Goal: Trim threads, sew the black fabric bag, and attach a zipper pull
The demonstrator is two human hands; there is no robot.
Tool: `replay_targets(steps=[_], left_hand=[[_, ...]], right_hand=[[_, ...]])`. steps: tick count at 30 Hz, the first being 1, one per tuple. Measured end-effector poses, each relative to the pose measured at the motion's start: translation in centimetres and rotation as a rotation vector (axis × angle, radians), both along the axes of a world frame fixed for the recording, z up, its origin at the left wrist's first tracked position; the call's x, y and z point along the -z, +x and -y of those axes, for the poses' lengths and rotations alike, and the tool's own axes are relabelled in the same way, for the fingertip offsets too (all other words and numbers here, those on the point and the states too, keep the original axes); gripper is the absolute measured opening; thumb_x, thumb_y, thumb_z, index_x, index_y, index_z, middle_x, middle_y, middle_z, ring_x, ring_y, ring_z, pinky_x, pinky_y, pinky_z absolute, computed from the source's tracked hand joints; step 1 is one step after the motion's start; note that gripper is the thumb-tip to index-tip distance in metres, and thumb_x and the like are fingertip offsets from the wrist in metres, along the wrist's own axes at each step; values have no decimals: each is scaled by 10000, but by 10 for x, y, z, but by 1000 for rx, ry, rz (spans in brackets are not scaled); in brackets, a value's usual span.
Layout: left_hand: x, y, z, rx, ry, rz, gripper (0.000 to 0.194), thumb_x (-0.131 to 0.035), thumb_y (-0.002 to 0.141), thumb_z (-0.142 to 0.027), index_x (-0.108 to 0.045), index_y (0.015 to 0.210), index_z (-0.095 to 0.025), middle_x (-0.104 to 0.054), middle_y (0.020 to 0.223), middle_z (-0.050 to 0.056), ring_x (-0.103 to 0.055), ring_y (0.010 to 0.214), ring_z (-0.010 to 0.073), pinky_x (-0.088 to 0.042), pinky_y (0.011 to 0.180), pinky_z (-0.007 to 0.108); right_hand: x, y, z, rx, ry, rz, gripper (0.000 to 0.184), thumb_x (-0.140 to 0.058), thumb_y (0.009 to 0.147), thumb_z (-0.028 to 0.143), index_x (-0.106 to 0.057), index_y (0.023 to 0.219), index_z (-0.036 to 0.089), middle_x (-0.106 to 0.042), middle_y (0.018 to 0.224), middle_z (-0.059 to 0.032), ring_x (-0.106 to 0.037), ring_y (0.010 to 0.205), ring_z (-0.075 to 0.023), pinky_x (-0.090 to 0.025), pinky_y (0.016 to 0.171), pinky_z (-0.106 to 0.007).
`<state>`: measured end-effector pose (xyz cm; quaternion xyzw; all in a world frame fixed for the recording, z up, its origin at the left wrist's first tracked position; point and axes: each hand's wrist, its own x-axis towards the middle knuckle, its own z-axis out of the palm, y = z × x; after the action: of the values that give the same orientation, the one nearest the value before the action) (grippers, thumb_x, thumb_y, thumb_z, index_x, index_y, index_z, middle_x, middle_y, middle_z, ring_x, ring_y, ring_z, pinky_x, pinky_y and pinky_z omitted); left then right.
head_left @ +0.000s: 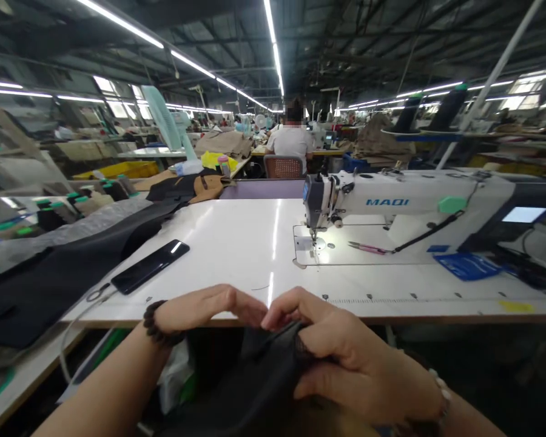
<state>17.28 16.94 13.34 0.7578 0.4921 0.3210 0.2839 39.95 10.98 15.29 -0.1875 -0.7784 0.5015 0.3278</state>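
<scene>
At the lower centre of the frame, both hands pinch a dark cloth (pixel 259 382): left hand (pixel 204 309) and right hand (pixel 346 358) meet, fingertips apparently touching, below the surface (pixel 236 243) edge.

Sewing station, surroundings.
White sewing machine (pixel 418 209) at 2 o'clock on the table (pixel 236 255); phone (pixel 150 266) at 10 o'clock; seated person (pixel 291 142) at 12.
</scene>
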Motion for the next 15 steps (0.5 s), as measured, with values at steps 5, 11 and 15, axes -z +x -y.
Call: replay_targets(steps=[5, 11, 15], left_hand=[[8, 16, 27, 126, -225, 175, 577, -473, 737, -632, -637, 1047, -174, -657, 794, 114, -596, 909, 259, -504, 749, 359], [35, 14, 38, 385, -743, 428, 569, -380, 781, -649, -629, 1082, -235, -635, 1072, 78, -567, 1028, 244, -452, 885, 404], [37, 29, 39, 266, -734, 556, 440, -478, 781, -571, -634, 1056, -264, -643, 1060, 20, -558, 1048, 213, -400, 951, 376]], right_hand=[[-2, 24, 0, 314, 79, 84, 163, -552, 826, 165, -545, 664, 162, -474, 887, -25, -484, 823, -134, -399, 742, -232], [-1, 13, -31, 295, 137, 103, 147, -602, 796, 179, -541, 663, 163, -479, 908, 1, -489, 849, -131, -357, 813, -240], [-11, 4, -42, 137, 163, 68, 220, -634, 770, 155, -501, 595, 153, -436, 777, 33, -460, 748, -104, -348, 717, -214]])
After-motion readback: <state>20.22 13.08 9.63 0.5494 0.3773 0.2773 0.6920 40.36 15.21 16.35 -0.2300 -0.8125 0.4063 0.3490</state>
